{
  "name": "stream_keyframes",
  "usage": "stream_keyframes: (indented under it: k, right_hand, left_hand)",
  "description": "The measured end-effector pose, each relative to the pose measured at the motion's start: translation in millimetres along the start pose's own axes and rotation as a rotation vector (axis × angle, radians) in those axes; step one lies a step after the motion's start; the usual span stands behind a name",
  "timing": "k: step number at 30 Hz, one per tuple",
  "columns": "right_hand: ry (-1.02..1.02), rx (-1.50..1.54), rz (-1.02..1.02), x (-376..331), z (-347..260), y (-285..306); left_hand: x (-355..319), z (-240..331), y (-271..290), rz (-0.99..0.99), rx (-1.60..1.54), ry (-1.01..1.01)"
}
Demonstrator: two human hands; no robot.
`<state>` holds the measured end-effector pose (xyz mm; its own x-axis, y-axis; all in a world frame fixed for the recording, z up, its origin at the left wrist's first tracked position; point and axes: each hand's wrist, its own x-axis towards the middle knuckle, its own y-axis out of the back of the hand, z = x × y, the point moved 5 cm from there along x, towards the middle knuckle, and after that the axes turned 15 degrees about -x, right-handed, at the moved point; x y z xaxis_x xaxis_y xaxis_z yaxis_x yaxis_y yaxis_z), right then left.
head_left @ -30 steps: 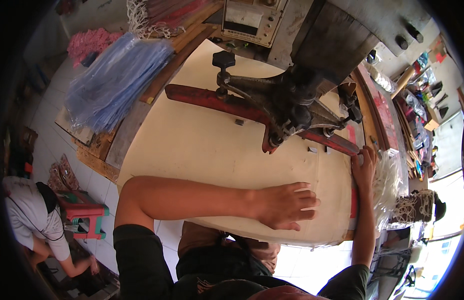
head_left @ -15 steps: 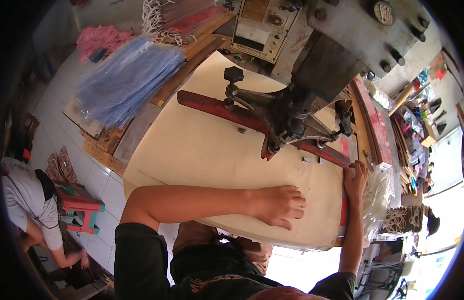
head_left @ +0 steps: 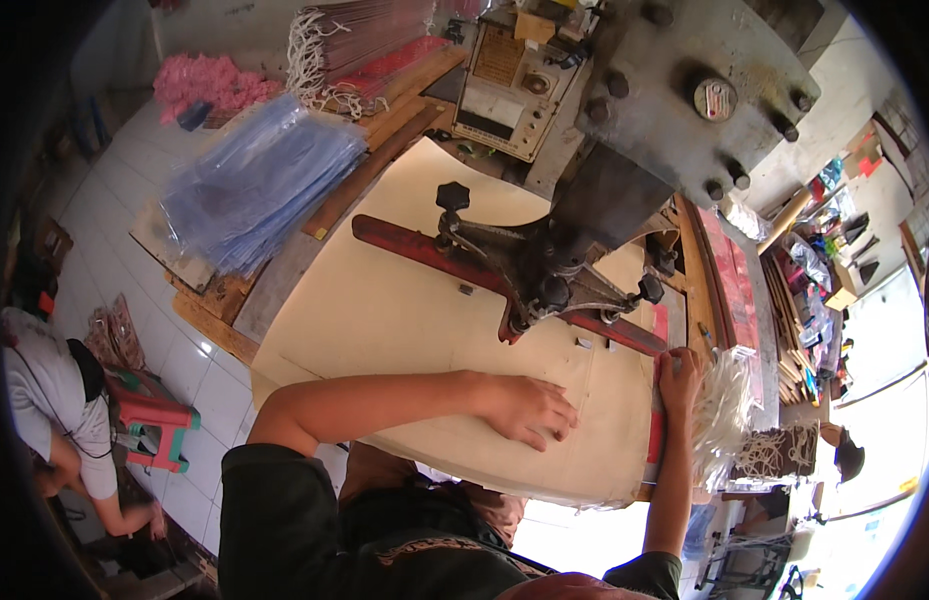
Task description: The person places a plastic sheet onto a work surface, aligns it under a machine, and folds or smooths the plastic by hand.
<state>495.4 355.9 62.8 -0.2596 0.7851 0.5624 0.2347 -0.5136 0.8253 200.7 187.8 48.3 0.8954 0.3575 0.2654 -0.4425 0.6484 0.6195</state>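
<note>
Cream, broad sheet [head_left: 414, 335] wants even pressure: my left grip [head_left: 529, 408] rests loosely spread, empty; my right grip [head_left: 678, 382] curls by its right edge, hold unclear.

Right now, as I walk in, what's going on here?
A person is working at a machine with a big cream sheet under its red bar. The left hand lies palm down on the sheet; the right hand is at the sheet's right edge, near the bar's end. Whether the bar touches the sheet is hard to tell. A bluish stack of clear plastic lies off to the left.
</note>
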Motion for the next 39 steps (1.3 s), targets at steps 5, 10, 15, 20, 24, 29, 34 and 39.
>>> stream_keyframes:
  k: [5,10,15,20,24,29,34,39]
  right_hand:
    - [-0.041,0.017,-0.021,3,-3,-1]
    - [-0.068,0.020,-0.026,0,1,-1]
    - [-0.030,0.013,0.000,2,3,0]
    - [-0.014,0.013,0.004,2,1,-3]
    - [-0.015,0.014,0.016,1,2,-2]
    - [-0.007,0.023,0.012,3,0,4]
    - [-0.013,0.063,-0.012,3,-3,1]
    - [0.021,0.042,-0.009,4,3,-6]
  left_hand:
    - [-2,4,-4,0.056,0.053,-0.007]
    - [-2,1,-7,0.081,0.065,-0.033]
    - [0,0,-11,0.114,0.108,-0.042]
    - [-4,-1,-11,0.154,0.097,-0.066]
    - [-2,-2,-12,0.141,0.088,-0.049]
    - [1,-1,-9,0.110,0.102,-0.044]
    - [-2,10,-10,0.105,0.346,-0.087]
    - [-19,80,14,0.174,0.394,-0.071]
